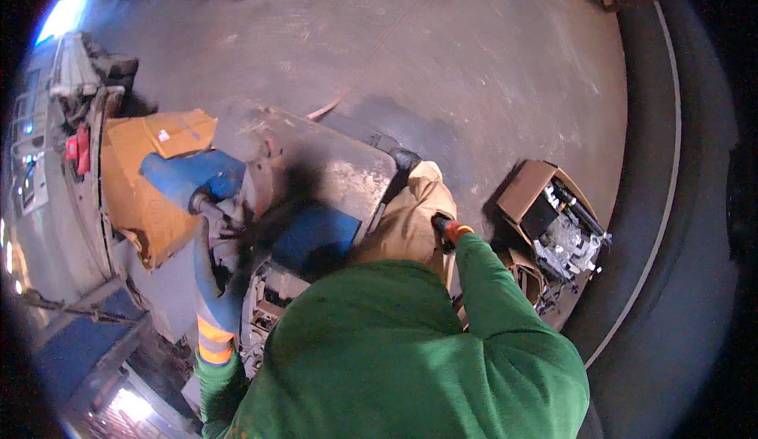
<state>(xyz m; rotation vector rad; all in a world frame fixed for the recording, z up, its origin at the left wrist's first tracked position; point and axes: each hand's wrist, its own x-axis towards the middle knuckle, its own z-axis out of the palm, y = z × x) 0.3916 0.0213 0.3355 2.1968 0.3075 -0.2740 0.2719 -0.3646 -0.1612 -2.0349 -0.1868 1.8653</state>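
Note:
My left hand [215,269], in a blue-grey glove with an orange and yellow cuff, reaches forward at the left. Its fingers look closed at the dark metal end of a blue vise-like tool [178,172], and shadow hides what is in them. Beneath that tool lies a torn brown cardboard sheet [130,190]. To the right of it stands a worn grey metal block or plate [347,172] with a scuffed top. My right hand [447,228], in a dark glove with an orange cuff, rests against my tan trouser leg, and its fingers are mostly hidden.
An open cardboard box [527,190] of clear plastic and metal pieces sits on the floor at my right. Pale machinery [51,226] with a red part [79,151] fills the left edge. A dark strip with a white line [667,163] runs along the right side.

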